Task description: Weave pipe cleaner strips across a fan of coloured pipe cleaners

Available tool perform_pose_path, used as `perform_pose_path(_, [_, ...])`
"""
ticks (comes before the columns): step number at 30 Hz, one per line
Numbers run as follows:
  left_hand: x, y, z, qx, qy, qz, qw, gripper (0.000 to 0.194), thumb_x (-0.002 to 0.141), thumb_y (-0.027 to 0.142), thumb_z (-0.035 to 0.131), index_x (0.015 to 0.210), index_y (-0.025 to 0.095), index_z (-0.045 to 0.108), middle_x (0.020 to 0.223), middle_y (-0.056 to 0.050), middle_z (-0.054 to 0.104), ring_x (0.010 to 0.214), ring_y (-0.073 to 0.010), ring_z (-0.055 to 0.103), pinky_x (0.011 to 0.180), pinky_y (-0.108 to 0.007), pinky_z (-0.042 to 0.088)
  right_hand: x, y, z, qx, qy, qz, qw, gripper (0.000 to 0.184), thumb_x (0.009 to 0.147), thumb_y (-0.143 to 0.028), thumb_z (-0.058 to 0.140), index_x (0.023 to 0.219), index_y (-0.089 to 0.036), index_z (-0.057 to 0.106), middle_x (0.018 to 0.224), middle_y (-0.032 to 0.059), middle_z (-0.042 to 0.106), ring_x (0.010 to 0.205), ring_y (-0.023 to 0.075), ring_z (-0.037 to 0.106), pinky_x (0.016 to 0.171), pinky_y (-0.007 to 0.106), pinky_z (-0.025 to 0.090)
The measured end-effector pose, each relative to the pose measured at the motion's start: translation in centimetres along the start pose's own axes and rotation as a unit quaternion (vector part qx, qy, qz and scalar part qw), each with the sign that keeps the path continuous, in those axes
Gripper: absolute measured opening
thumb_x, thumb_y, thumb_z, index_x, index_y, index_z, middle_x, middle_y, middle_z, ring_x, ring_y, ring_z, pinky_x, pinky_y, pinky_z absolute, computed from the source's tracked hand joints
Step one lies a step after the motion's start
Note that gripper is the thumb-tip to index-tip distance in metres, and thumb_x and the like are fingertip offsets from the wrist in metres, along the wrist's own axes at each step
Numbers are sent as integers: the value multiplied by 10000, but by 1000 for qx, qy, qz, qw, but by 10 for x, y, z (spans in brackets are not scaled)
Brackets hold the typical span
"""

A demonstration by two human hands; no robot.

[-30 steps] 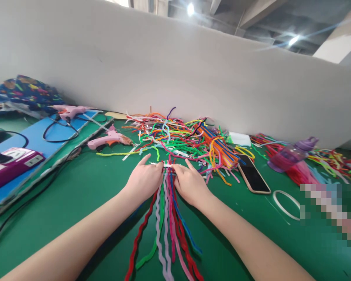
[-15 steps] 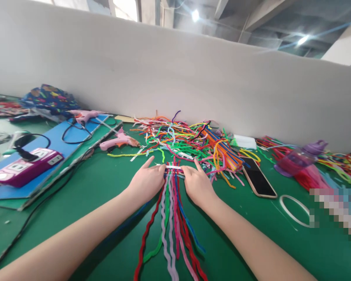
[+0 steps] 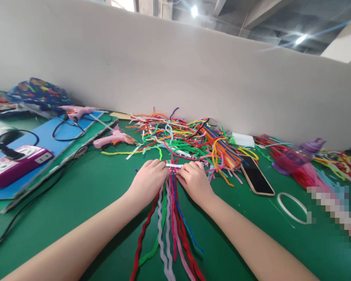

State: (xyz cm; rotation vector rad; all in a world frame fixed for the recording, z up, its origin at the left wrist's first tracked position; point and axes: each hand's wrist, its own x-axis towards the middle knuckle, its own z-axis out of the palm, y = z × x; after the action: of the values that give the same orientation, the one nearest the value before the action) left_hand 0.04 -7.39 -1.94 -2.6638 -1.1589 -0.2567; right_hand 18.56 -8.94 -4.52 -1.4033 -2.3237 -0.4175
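A bundle of fuzzy pipe cleaners (image 3: 169, 218) in red, lilac, green, pink and blue hangs toward me, fanned out over the table. Their upper ends cross a short white pipe cleaner (image 3: 174, 166) and a few others in a small weave. My left hand (image 3: 148, 180) is closed on the weave's left side, fingers curled over the edge. On the opposite side my right hand (image 3: 195, 180) pinches the weave, its knuckles bent. Only a narrow strip of the weave shows between the hands; both sets of fingertips are partly hidden.
Behind my hands lies a heap of loose pipe cleaners (image 3: 178, 136). Left are pink glue guns (image 3: 116, 138), a purple power strip (image 3: 19, 164), a blue board (image 3: 43, 134) and black cables. Right are a phone (image 3: 256, 175), a white ring (image 3: 291, 208) and a purple bottle (image 3: 298, 156).
Both hands had a finger raised and pointing up; now those fingers are curled down over the weave. The gap between the hands widened, then narrowed a little. The camera view shifted slightly.
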Motion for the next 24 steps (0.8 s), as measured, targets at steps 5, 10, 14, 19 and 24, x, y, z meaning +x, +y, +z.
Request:
perform_pose_path(5, [-3, -7, 13, -47, 3, -14, 999, 170, 913, 186, 471, 954, 175, 636, 902, -63, 616, 871, -221, 556, 769, -340, 477, 2, 1, 4, 10, -8, 13, 1000, 166, 935, -264, 527, 869, -192, 662, 825, 40, 643, 871, 188, 540, 839, 353, 339])
perform_pose_path(10, [-6, -14, 18, -105, 6, -24, 994, 200, 902, 148, 479, 1032, 172, 630, 978, -69, 622, 947, -218, 546, 836, -331, 484, 7, -1, 1, 83, -36, 41, 995, 102, 912, -206, 557, 919, -176, 654, 906, 52, 648, 907, 182, 556, 810, 311, 382])
perform_pose_path(14, [-5, -17, 20, -116, 7, -32, 993, 216, 920, 167, 446, 1003, 157, 645, 972, -80, 626, 935, -221, 546, 844, -344, 488, 11, 2, 4, 163, -42, 96, 981, 44, 863, -169, 610, 868, -177, 654, 889, 36, 646, 904, 182, 560, 802, 301, 404])
perform_pose_path(19, [-5, -22, 21, -108, 21, -47, 993, 249, 931, 239, 435, 962, 173, 673, 913, -75, 636, 892, -230, 555, 829, -375, 483, 13, 5, 7, 230, -36, 131, 964, 61, 830, -157, 624, 775, -180, 632, 821, 17, 618, 855, 169, 543, 770, 280, 418])
perform_pose_path(24, [-6, -24, 23, -111, 20, -71, 991, 231, 918, 257, 458, 956, 198, 679, 908, -62, 639, 897, -234, 562, 829, -383, 459, 12, 5, 6, 234, -39, 129, 963, 80, 841, -163, 604, 763, -177, 622, 817, 19, 609, 849, 167, 530, 772, 280, 409])
